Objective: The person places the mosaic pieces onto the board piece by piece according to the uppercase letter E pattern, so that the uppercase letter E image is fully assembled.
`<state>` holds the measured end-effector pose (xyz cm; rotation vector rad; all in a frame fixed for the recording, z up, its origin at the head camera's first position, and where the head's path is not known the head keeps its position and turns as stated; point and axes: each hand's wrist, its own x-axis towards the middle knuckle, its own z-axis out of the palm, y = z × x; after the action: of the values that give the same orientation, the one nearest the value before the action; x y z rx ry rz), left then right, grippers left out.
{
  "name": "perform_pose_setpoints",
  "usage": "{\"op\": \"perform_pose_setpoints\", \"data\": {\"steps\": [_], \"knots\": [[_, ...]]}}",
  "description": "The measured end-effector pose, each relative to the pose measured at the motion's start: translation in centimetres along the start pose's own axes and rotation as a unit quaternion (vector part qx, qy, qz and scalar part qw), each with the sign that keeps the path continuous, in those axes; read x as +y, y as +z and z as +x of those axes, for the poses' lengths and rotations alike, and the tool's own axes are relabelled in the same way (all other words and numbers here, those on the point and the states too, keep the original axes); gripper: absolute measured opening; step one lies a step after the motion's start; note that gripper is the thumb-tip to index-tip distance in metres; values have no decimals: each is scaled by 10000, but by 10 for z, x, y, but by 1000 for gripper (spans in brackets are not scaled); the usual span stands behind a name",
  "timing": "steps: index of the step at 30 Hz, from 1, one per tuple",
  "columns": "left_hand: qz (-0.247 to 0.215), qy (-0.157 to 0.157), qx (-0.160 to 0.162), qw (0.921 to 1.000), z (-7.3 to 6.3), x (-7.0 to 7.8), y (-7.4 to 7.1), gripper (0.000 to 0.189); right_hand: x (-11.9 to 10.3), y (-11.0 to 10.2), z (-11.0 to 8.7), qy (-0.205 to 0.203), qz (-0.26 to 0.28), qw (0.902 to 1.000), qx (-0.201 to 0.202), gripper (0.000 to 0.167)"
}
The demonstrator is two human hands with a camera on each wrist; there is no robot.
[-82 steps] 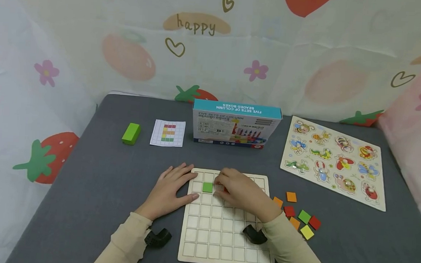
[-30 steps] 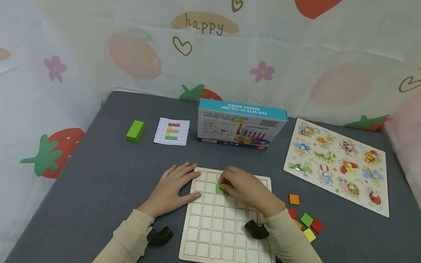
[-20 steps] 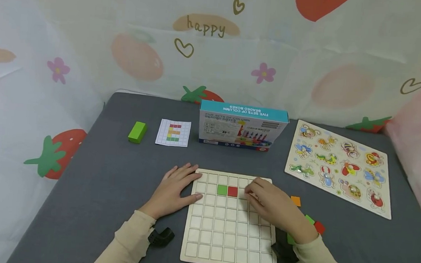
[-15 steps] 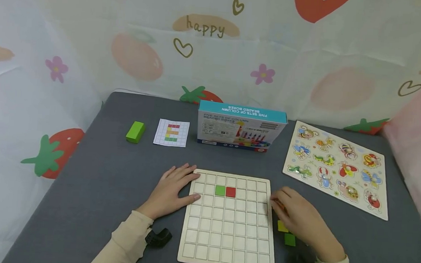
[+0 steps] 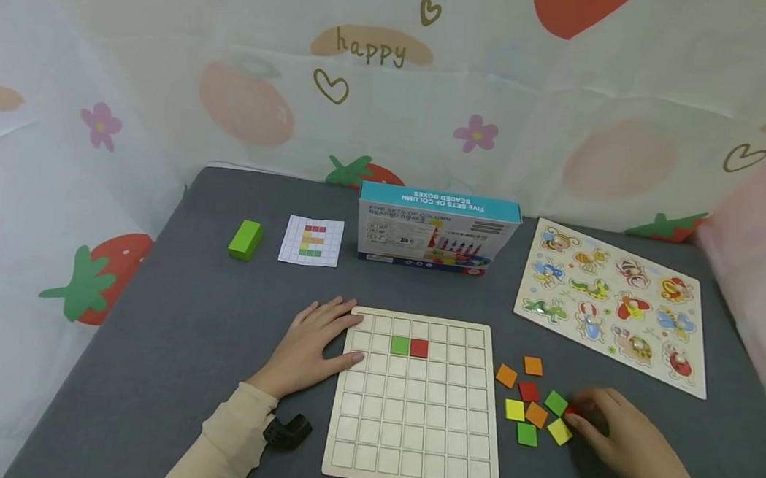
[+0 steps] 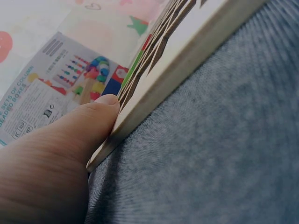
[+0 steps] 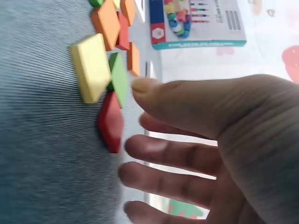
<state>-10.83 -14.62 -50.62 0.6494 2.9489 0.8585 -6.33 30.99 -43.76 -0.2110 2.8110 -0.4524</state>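
Observation:
In the head view, my left hand [image 5: 313,348] rests with spread fingers on the left edge of the pale wooden grid board [image 5: 409,460]. The left wrist view has its thumb [image 6: 88,121] lying on the board's rim. A green square tile [image 5: 400,345] and a red square tile [image 5: 419,348] sit side by side in the board's second row. My right hand [image 5: 628,437] is over the loose tiles, its fingertips by a red tile [image 7: 111,122]. Thumb and fingers stand apart there, with nothing between them. In the head view the hand partly hides that tile.
Several loose orange, yellow, green and red tiles [image 5: 536,415] lie right of the board. Behind stand a cardboard box [image 5: 436,231], a pattern card [image 5: 310,253] and a green block [image 5: 246,240]. An insect puzzle board [image 5: 607,340] lies at the back right.
The green tile has shifted one cell to the right, with the red tile now uncovered beside it. My right hand has moved right, from the grid to the loose tiles. My left hand stays put.

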Motion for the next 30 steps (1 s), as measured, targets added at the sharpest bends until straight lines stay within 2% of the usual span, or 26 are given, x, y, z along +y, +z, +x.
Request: {"op": "perform_pose_setpoints", "data": {"steps": [13, 22, 30], "knots": [[8, -8, 21, 10000, 1, 0, 1, 65, 3, 11, -5, -313, 29, 9991, 299, 24], [6, -55, 32, 10000, 1, 1, 0, 67, 1, 13, -5, -256, 20, 9990, 358, 25], [-2, -94, 18, 10000, 1, 2, -1, 66, -4, 5, -4, -161, 73, 9995, 259, 19]]}}
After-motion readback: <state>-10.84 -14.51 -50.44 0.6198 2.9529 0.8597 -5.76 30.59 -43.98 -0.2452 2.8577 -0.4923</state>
